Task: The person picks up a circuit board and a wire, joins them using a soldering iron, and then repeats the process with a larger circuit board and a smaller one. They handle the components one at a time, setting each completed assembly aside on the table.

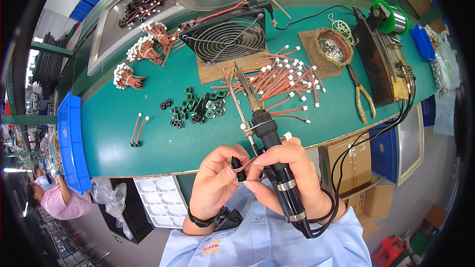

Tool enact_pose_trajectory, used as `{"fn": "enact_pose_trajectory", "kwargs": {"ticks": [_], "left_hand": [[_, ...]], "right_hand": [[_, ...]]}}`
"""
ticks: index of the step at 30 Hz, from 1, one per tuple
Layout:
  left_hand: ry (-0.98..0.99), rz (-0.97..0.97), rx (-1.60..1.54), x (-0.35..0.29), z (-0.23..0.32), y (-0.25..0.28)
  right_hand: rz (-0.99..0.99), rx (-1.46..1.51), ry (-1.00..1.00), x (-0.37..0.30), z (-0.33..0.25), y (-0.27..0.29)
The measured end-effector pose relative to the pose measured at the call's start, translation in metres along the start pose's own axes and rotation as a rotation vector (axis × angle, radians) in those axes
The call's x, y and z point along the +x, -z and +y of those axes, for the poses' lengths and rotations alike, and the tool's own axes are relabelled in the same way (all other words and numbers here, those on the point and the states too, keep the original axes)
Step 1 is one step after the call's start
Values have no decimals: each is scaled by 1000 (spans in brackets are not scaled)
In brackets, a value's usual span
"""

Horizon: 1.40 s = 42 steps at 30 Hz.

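Note:
Near the bench's front edge, my left hand (pixel 213 180) pinches a small black part (pixel 238 169) between thumb and fingers. My right hand (pixel 302 175) is wrapped round a black soldering iron (pixel 268 131), its tip pointing away over the bench. A thin metal tube (pixel 237 100) is clamped alongside the iron. The fingertips of my right hand also hold a red-and-black wire lead (pixel 244 165) against the black part. A white plug (pixel 287 136) shows above those fingers. Farther off lie a pile of small green-and-black boards (pixel 200 106) and many loose wire leads (pixel 287 79).
A black fan (pixel 225 39) stands at the back. Two boards with leads (pixel 136 131) lie left, near bundled leads (pixel 128 76). Pliers (pixel 363 96), a round pot (pixel 332 47) and a solder spool (pixel 393 19) are right. A blue bin (pixel 73 141) borders the left edge.

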<state>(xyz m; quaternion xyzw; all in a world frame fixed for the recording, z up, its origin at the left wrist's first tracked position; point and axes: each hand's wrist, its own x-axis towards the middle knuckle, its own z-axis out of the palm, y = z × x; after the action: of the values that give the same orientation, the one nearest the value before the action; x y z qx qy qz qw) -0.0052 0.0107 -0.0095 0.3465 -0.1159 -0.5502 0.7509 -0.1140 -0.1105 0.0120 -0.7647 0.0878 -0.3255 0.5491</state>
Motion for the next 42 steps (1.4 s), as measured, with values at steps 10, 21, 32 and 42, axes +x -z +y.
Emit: {"fn": "enact_pose_trajectory", "kwargs": {"ticks": [10, 21, 32, 42], "left_hand": [[-31, 31, 47, 0, -1, 1], [-55, 12, 70, 1, -1, 2], [-60, 9, 48, 2, -1, -2], [-37, 2, 51, 3, -1, -2]], "right_hand": [[18, 13, -5, 1, 0, 1], [1, 51, -45, 0, 1, 2], [-6, 36, -49, 2, -3, 5], [-18, 71, -59, 3, -2, 7]]}}
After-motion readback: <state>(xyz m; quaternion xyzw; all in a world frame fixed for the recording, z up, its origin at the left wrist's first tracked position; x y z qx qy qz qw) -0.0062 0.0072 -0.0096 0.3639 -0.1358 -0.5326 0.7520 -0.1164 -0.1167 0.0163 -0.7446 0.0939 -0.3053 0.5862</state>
